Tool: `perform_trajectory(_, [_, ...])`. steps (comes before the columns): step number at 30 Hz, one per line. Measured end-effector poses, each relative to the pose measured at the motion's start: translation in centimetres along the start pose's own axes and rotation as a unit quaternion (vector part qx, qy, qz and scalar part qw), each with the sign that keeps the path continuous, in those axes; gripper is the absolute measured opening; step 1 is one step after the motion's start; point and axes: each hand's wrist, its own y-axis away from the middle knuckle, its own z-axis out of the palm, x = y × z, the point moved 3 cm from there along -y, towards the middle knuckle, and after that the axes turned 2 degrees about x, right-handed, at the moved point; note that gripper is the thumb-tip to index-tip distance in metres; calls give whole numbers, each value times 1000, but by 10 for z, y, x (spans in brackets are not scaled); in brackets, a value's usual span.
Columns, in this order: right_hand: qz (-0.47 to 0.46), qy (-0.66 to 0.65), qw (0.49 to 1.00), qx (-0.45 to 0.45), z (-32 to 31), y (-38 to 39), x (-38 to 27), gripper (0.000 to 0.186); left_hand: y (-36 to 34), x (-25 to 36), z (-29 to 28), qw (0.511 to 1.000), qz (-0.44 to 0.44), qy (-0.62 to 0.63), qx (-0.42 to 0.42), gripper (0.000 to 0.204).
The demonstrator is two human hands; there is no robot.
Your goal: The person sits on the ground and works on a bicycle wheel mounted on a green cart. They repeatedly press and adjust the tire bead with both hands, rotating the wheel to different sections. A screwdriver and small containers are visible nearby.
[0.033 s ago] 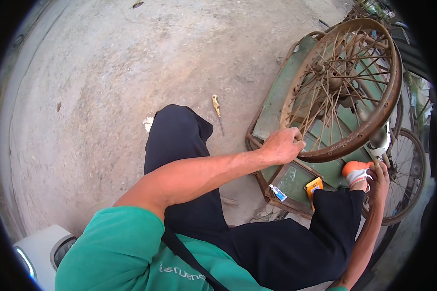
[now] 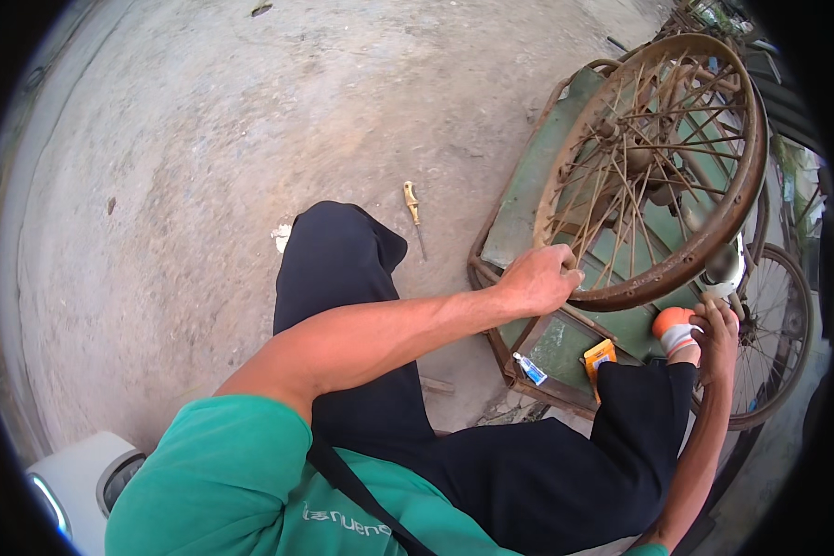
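**Rusty wheel gripped at lower rim**

Rusted, spoked wheel rim (image 2: pixel 663 157), no tyre, tilted over green cart frame (image 2: pixel 528 185) on concrete ground (image 2: pixel 204 185). Left hand (image 2: pixel 539 278) closed on lower-left edge of rim, fingers curled over it. Right hand (image 2: pixel 716 335) at lower-right edge of rim, wrapped around orange-and-white object (image 2: pixel 674 331), just below white part (image 2: pixel 723 269) on the rim. Small tube (image 2: pixel 529 368) and orange box (image 2: pixel 600 356) lying on cart panel, between the knees. Yellow-handled screwdriver (image 2: pixel 413 213) on ground left of cart, well apart from both hands. Second, tyred wheel (image 2: pixel 778 334) behind right hand. White appliance corner (image 2: pixel 79 486) at lower left.
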Motion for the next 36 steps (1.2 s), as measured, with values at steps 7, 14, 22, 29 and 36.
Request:
perform_trajectory(7, [-65,201,945,-251,118,12,-16,37,13,41,-20,994,11,82,-69,44])
perform_trajectory(14, [14,161,940,-300,132,33,-23,49,-8,57,-60,959,-36,273,-73,40])
perform_trajectory(22, [-3,-13,954,-299,137,56,-43,51,-36,0,-58,996,-28,64,53,41])
perform_trajectory(29, [-79,-134,945,-287,111,61,-67,36,-31,-37,-8,998,17,-37,44,37])
perform_trajectory(36, [-92,-165,942,-279,98,62,-81,35,-38,-28,-7,996,62,-54,44,32])
